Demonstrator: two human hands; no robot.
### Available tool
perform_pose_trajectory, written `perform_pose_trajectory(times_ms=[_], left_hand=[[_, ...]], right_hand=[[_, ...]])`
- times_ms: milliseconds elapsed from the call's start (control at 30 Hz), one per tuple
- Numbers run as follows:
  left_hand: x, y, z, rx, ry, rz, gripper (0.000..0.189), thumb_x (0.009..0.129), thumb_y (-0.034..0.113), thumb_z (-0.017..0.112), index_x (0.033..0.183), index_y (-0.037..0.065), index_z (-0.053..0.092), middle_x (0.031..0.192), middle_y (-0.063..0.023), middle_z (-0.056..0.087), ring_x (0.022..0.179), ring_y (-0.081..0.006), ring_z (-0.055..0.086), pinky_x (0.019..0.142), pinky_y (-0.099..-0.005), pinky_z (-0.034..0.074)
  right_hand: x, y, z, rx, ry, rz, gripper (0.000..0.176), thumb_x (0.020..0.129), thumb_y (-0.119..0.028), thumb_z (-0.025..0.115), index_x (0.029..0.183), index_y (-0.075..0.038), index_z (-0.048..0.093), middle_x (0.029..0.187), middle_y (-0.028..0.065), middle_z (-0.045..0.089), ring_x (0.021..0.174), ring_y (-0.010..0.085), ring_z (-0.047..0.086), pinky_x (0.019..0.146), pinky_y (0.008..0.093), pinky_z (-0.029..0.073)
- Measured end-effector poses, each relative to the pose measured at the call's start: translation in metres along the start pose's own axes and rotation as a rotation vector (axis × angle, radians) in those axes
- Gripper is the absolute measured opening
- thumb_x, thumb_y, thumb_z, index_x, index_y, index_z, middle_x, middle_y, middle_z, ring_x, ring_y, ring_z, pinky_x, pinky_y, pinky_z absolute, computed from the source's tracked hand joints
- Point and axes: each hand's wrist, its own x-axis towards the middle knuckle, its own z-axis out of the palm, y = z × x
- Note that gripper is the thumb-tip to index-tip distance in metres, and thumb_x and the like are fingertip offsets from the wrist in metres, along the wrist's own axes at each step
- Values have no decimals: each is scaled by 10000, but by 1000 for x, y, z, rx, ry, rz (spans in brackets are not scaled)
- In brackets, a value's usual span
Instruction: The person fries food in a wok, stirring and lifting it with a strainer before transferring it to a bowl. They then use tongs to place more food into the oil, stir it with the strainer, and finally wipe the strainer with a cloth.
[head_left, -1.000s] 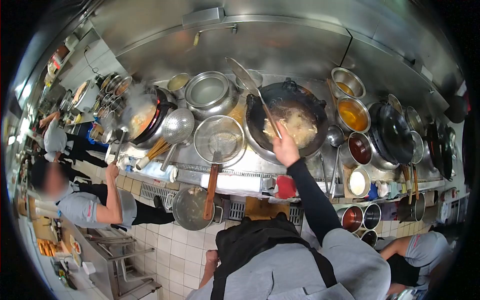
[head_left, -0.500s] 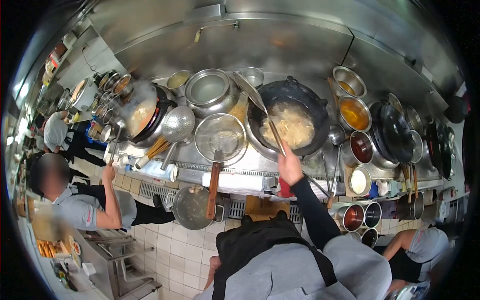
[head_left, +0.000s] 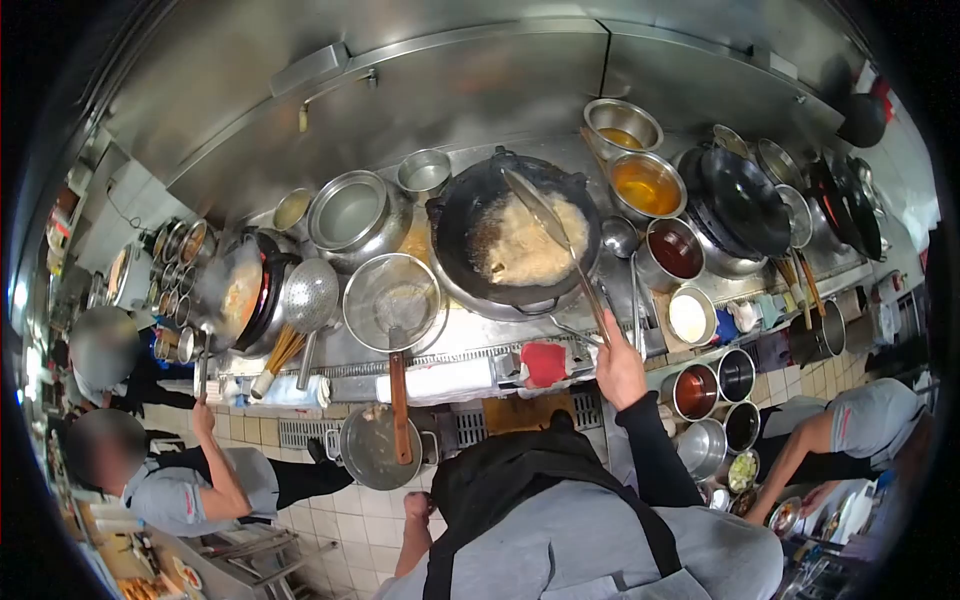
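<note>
My right hand (head_left: 622, 372) is closed around the handle of a long-handled metal skimmer (head_left: 540, 212). Its broad shallow head is tilted over the black wok (head_left: 455, 250); I cannot make out any holes in it. Bubbling pale food (head_left: 530, 245) in cloudy liquid fills the wok's middle, and the skimmer's head overlaps it in view. Low beside my apron, my left hand (head_left: 417, 507) has its fingers curled; what they hold, if anything, is hidden. Right of the wok lies a ladle (head_left: 620, 237). A wire strainer (head_left: 391, 300) with a wooden handle rests to its left.
Bowls of amber liquid (head_left: 648, 188) and a pot of dark red sauce (head_left: 672, 250) stand right of the wok. A large steel pot (head_left: 348, 215) and a perforated skimmer (head_left: 310, 295) are left. One co-worker (head_left: 190, 470) cooks at left; another (head_left: 850, 430) bends over at right.
The view has swung, so the stove has shifted left. The skimmer's head has moved from the wok's left rim to over the food. My left hand shows more fully.
</note>
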Motion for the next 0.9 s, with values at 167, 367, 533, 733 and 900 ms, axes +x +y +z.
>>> perform_pose_trajectory(times_ms=[167,367,533,733,900], left_hand=[[-6,46,28,10,26,93,141,851,55,570,945,-14,651,723,-96,589,604,-224,579,500,-356,490],[3,7,34,299,38,175,148,855,67,580,962,18,670,820,-124,665,677,-244,631,521,-408,496],[12,-84,1,1167,-123,747,99,858,136,637,816,64,691,757,-77,675,647,-239,634,524,-378,479],[-20,-100,8,1472,-192,818,136,867,171,649,804,67,710,741,-71,677,645,-244,636,549,-373,496],[-30,-84,14,1582,-215,797,162,876,193,649,821,61,725,737,-73,678,649,-250,637,573,-374,516]], right_hand=[[56,81,55,246,144,-248,606,933,-83,548,1513,13,402,929,336,659,879,497,648,779,506,510],[61,27,-4,56,-28,230,588,940,-86,535,1510,3,422,1212,328,647,1084,430,661,918,420,514],[67,105,36,459,-32,192,622,953,-62,551,1548,-27,374,897,143,684,604,248,614,539,385,472],[66,96,41,1378,-497,700,621,993,-56,518,1568,-126,293,805,41,528,516,60,368,389,201,244],[65,97,49,1491,-571,752,599,1015,-67,497,1570,-143,285,806,39,513,529,47,349,397,184,232]])
